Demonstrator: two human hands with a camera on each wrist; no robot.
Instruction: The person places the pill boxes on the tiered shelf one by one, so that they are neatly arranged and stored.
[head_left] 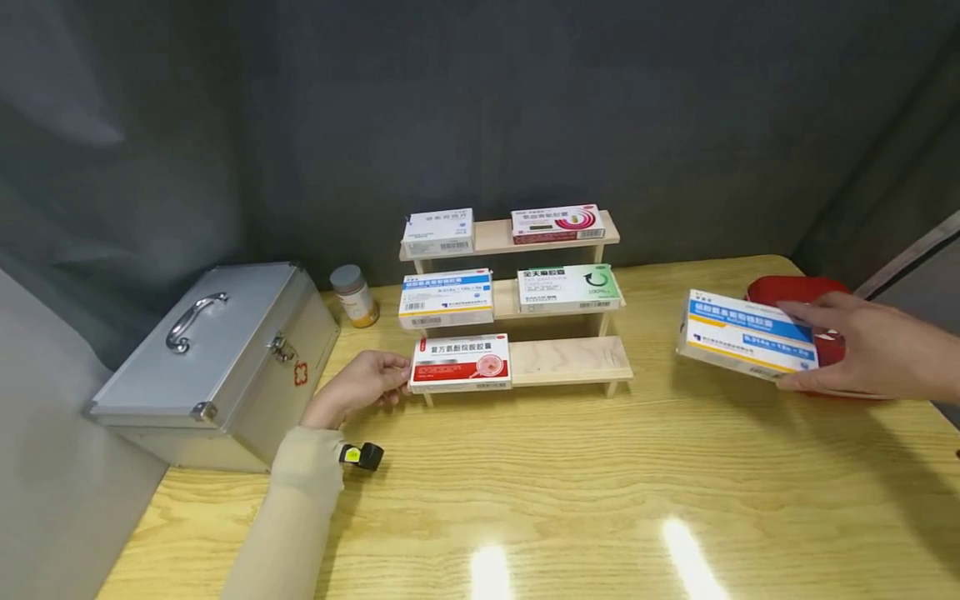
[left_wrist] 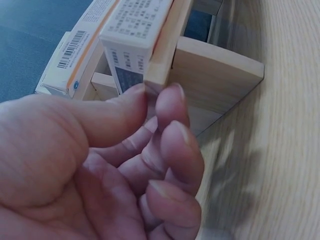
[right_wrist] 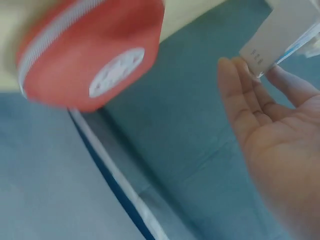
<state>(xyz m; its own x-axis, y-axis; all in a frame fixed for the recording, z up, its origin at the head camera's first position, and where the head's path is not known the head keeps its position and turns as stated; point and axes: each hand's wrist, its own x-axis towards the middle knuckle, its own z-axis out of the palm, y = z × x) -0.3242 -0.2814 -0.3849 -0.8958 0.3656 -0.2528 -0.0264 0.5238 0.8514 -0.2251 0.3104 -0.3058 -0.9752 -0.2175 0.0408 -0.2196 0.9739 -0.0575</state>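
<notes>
My right hand [head_left: 873,346] holds a blue, white and yellow medicine box [head_left: 738,333] by its right end, in the air right of the shelf. The right wrist view shows the box [right_wrist: 280,37] between thumb and fingers. My left hand [head_left: 366,379] pinches the left end of the lowest board of a three-tier wooden shelf [head_left: 566,358]. In the left wrist view, thumb and index finger meet at the board's corner [left_wrist: 159,75]. On that board stands a red and white medicine box [head_left: 459,364]. A similar blue and white box [head_left: 446,300] stands one tier up.
A green and white box [head_left: 567,287] stands on the middle tier; a white box [head_left: 438,231] and a magenta and white box [head_left: 557,223] are on top. Left are a pill bottle [head_left: 355,297] and a silver case [head_left: 210,350]. A red zipped pouch [head_left: 787,289] lies behind the right hand.
</notes>
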